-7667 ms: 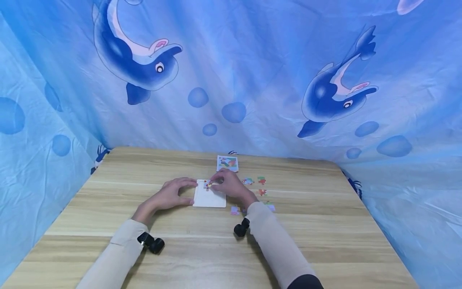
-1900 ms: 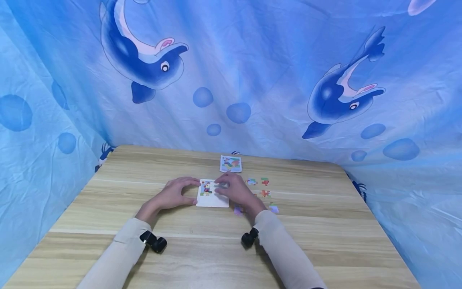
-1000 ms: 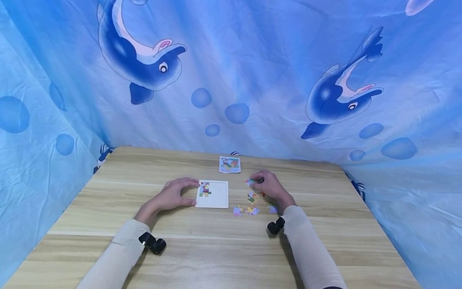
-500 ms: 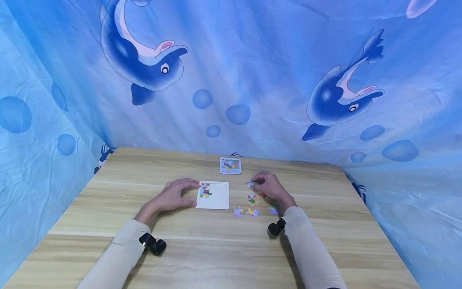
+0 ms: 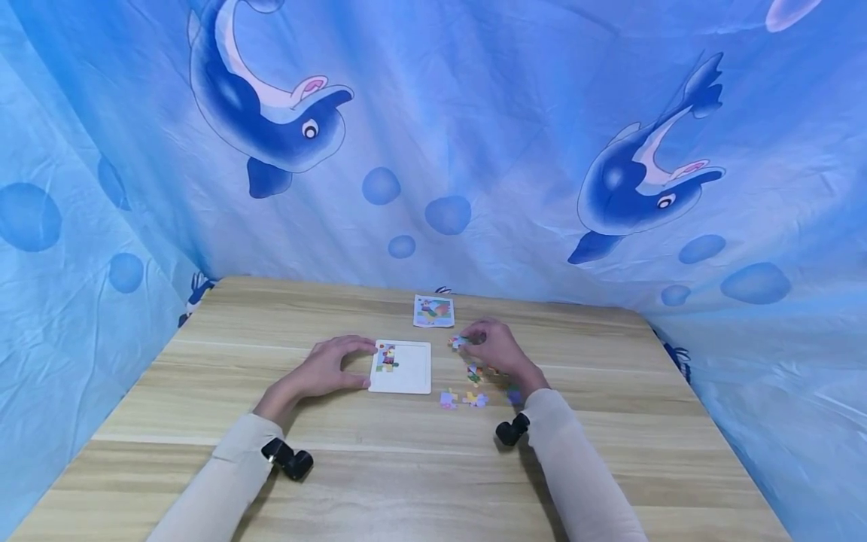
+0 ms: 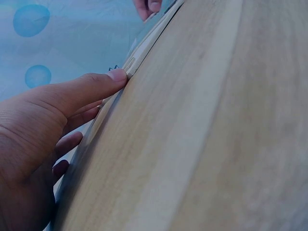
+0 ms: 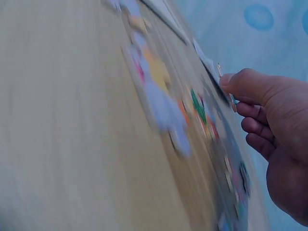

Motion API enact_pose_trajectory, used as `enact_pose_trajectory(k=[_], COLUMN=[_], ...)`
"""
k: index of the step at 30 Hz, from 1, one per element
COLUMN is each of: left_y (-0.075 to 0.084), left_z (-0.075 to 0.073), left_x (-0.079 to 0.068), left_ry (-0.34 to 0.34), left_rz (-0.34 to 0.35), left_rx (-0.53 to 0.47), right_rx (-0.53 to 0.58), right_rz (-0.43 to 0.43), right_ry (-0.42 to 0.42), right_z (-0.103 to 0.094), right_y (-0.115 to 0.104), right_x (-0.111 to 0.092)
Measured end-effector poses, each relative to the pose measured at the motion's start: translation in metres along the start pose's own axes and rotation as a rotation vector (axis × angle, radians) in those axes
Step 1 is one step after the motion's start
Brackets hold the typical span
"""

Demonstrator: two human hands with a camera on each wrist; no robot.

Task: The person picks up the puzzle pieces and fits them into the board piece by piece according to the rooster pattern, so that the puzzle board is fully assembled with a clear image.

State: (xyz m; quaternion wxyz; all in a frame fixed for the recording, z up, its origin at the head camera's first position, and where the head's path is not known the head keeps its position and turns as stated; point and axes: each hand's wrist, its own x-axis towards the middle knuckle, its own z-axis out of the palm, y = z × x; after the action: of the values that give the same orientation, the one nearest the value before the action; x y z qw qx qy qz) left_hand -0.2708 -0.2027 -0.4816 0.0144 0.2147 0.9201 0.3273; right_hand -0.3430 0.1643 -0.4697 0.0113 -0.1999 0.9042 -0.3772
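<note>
A white puzzle board [image 5: 415,369] lies on the table, several joined jigsaw pieces [image 5: 387,358] filling its upper left part. My left hand [image 5: 323,369] holds the board by its left edge; in the left wrist view the thumb [image 6: 98,90] presses against the board's corner. To the right of the board, my right hand [image 5: 503,352] pinches a light blue jigsaw piece [image 5: 456,342] between thumb and fingers. In the right wrist view this piece shows almost edge-on beyond the thumb [image 7: 245,85].
Loose jigsaw pieces lie right of the board, among them a lilac one [image 5: 448,399], a yellow and lilac one [image 5: 476,400] and a green and orange one [image 5: 474,374]. Some are partly under my right hand. A picture card [image 5: 433,311] lies behind the board. A dolphin curtain [image 5: 474,150] hangs beyond.
My right hand went from over the board to the loose pieces on the right, and now moves slightly left with a pinched piece. My left hand stays at the board; its pieces grew since the first frame.
</note>
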Motion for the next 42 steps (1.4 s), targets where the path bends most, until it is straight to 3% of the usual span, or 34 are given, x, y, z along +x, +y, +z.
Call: enact_pose_trajectory(k=[7,19,42], left_y=[0.001,0.001,-0.001], left_z=[-0.001,-0.002,0.000], left_x=[0.001,0.001,0.001], left_ry=[0.007,-0.007,0.010], left_rz=[0.002,0.003,0.014], left_rx=[0.004,-0.011,-0.006], right_rx=[0.012,0.005,-0.008], right_rz=[-0.069,-0.128,-0.123], right_ry=[-0.049,-0.118,-0.136], right_z=[0.021,0.054,0.073], right_y=[-0.028,-0.055,-0.062], right_x=[0.010,0.023,0.029])
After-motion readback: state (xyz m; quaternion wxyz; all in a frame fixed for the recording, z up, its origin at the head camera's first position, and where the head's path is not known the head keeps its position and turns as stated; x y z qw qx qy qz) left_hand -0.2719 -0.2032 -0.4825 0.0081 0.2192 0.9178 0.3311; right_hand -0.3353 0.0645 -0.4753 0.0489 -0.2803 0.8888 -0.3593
